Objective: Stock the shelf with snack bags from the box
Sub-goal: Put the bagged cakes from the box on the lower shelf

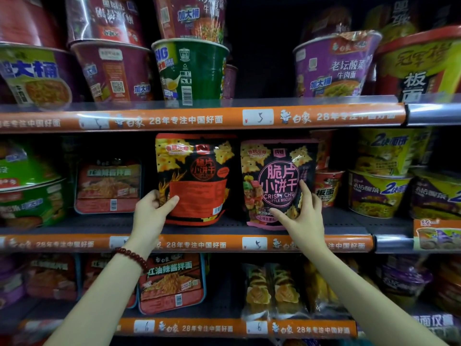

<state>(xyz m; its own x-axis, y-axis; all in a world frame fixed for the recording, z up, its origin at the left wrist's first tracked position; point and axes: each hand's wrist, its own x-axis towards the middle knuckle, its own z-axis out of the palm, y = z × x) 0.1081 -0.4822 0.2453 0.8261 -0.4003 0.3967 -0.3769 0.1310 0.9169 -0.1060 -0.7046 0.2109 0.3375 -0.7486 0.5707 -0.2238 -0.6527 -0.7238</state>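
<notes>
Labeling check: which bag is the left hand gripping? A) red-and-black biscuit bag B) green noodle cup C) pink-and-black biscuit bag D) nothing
A: the left hand curls round the lower left corner of the red-and-black biscuit bag on the middle shelf.

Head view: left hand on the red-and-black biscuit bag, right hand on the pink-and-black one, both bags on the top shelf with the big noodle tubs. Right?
Wrong shelf. The head view shows the red-and-black bag, gripped by the left hand, and the pink-and-black bag, touched by the right hand, standing on the middle shelf, under the noodle tubs. The rest holds.
</notes>
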